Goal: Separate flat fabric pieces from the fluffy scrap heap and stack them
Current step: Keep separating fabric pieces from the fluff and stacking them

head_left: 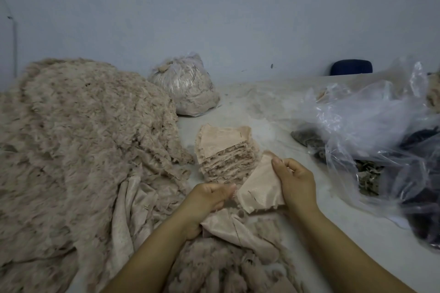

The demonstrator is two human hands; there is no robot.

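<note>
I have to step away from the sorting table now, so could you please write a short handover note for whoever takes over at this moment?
Left hand: pinches the near edge of a flat fabric piece.
Right hand: grips the same piece at its right side, just in front of the stack.
Stack of flat pieces: on the table, right of the fluffy scrap heap.
Done: many pieces already stacked.
Left: lay this piece on the stack, then keep sorting the heap, which is still large.
</note>
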